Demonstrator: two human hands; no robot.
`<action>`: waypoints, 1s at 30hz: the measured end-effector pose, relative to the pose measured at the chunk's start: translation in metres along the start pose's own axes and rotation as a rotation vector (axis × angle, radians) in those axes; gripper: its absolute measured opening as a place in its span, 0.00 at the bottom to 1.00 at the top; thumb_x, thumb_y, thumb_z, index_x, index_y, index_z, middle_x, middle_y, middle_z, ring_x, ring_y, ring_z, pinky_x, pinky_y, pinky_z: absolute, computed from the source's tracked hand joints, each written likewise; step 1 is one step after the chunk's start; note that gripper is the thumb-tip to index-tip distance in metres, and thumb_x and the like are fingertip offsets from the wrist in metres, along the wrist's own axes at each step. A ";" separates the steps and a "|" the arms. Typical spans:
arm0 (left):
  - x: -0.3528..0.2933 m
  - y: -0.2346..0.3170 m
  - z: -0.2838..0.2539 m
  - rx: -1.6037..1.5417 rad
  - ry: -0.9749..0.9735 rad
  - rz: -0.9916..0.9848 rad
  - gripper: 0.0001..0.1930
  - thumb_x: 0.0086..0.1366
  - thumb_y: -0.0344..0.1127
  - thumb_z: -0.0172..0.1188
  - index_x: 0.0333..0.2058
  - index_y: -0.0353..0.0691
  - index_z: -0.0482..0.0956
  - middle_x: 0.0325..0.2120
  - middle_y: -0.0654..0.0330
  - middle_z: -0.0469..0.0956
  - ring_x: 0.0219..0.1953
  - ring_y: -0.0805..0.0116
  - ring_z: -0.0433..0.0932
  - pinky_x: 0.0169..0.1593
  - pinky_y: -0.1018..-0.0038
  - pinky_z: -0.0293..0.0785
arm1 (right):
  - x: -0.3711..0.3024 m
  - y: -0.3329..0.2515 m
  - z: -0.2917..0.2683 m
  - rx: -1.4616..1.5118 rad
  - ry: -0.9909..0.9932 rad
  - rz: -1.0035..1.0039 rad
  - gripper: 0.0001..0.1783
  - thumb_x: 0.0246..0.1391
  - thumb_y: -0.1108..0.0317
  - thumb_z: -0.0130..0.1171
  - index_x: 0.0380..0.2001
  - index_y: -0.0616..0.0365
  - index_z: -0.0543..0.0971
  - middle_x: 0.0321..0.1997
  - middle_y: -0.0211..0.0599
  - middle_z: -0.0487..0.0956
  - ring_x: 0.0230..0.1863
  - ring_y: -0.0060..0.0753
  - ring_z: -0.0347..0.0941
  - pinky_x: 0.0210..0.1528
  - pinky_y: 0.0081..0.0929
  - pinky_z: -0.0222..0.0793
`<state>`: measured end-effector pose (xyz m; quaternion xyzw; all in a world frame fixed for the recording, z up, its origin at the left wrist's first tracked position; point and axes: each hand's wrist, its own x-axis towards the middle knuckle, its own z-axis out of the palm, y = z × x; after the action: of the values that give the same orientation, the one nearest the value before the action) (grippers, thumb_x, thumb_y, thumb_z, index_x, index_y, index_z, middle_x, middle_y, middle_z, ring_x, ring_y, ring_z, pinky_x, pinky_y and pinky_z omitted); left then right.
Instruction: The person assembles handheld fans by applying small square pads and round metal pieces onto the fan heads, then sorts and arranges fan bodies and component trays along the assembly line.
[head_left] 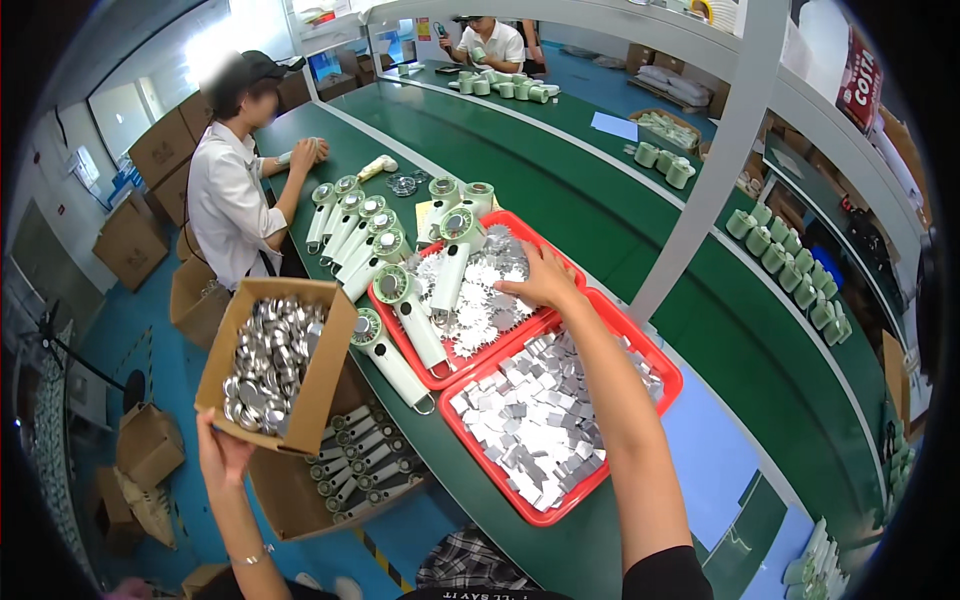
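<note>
My left hand (222, 447) grips the lower near corner of a small cardboard box (334, 360), lifted beside the table and tilted. Many shiny round metal discs (270, 365) fill it. My right hand (545, 282) is over the far red tray (375, 300), thumb and fingers apart, at the right edge of its white and grey toothed pieces (470, 300). Whether the fingertips touch the pieces is hard to see. Across that tray lie pale handheld devices with round green heads (455, 270). The nearer red tray (541, 518), under my right forearm, holds small flat rectangular pieces (535, 400).
More green-headed devices (345, 225) lie in a row along the green table (440, 125). Below my left hand, a large cardboard box (275, 490) holds several more. A co-worker (235, 180) in white sits at the left. A white post (690, 210) rises right of the trays.
</note>
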<state>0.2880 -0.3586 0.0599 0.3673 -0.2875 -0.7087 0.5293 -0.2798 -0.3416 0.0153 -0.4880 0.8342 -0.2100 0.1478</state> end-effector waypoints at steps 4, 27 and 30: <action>-0.014 -0.014 -0.014 -0.032 -0.036 -0.005 0.24 0.67 0.43 0.50 0.59 0.42 0.66 0.56 0.58 0.73 0.55 0.58 0.74 0.58 0.54 0.72 | 0.016 -0.005 -0.001 -0.025 -0.090 0.041 0.67 0.29 0.29 0.70 0.72 0.40 0.52 0.74 0.55 0.51 0.73 0.57 0.49 0.68 0.65 0.43; -0.036 -0.043 -0.009 -0.077 -0.080 0.036 0.25 0.64 0.39 0.52 0.59 0.40 0.66 0.55 0.58 0.73 0.56 0.59 0.73 0.60 0.59 0.68 | 0.062 -0.012 -0.019 -0.171 -0.327 0.059 0.68 0.26 0.40 0.76 0.71 0.45 0.53 0.73 0.50 0.51 0.69 0.52 0.58 0.66 0.46 0.61; -0.039 -0.045 -0.007 -0.078 -0.045 0.038 0.25 0.64 0.38 0.52 0.59 0.40 0.66 0.55 0.57 0.72 0.56 0.58 0.72 0.60 0.58 0.69 | 0.060 -0.018 -0.021 -0.186 -0.316 0.092 0.69 0.26 0.40 0.76 0.71 0.46 0.52 0.73 0.50 0.51 0.68 0.51 0.60 0.65 0.46 0.63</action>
<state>0.2763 -0.3085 0.0283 0.3246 -0.2784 -0.7173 0.5501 -0.3042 -0.3974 0.0398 -0.4878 0.8379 -0.0459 0.2408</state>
